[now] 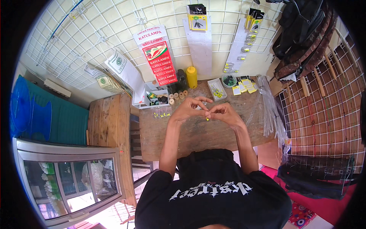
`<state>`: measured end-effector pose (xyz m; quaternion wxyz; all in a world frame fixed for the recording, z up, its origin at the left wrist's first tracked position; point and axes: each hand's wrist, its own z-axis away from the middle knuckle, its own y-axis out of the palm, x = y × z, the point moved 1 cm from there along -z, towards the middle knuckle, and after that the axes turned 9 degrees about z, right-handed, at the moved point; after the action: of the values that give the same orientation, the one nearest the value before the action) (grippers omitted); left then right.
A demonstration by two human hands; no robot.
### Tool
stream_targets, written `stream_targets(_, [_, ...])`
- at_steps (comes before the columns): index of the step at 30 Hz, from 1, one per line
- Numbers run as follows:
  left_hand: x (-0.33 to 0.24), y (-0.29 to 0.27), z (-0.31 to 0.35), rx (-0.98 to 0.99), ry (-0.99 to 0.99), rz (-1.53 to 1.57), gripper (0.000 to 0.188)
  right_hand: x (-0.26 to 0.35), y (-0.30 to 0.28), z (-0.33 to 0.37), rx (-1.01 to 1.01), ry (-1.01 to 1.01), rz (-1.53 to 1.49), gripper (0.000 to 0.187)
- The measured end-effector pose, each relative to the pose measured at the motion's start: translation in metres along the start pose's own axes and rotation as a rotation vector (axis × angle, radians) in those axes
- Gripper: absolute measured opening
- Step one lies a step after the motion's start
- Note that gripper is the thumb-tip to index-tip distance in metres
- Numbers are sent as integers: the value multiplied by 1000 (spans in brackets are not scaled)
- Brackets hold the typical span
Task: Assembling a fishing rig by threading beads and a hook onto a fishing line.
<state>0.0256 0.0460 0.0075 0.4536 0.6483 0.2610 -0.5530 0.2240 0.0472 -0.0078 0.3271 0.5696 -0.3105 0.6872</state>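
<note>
My left hand [191,108] and my right hand [226,114] meet over the middle of the wooden table [194,133], fingertips touching. The thumb and a finger of each are pinched together; other fingers of my left hand stretch out above. Just under the joined fingertips shows a small yellow-green bead-like piece [207,119]. Its remaining part is hidden by the fingers, so its exact kind cannot be made out. Beyond the hands, a white tray [224,97] holds several similar yellow-green pieces. Small clear packets with yellow-green pieces [162,114] lie left of my left hand.
Behind my left hand stand a white box of bottles [143,104], several spools [177,96] and a yellow bottle [191,77]. A green bowl [229,81] and yellow-white cards [244,86] lie back right. Clear plastic sleeves [268,110] hang over the right edge.
</note>
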Motion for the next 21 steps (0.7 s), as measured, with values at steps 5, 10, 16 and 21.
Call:
stream_targets(5, [-2, 2, 0, 6, 1, -33, 13, 3, -1, 5, -43, -26, 16, 16])
stream_targets(10, [0, 4, 0, 5, 1, -47, 14, 0, -4, 5, -98, -37, 63, 16])
stream_targets(16, [2, 3, 1, -14, -1, -31, 13, 8, 0, 6, -136, -108, 55, 14])
stream_targets(21, [16, -6, 2, -117, -18, 86, 13, 11, 4, 6, -170, -124, 79, 10])
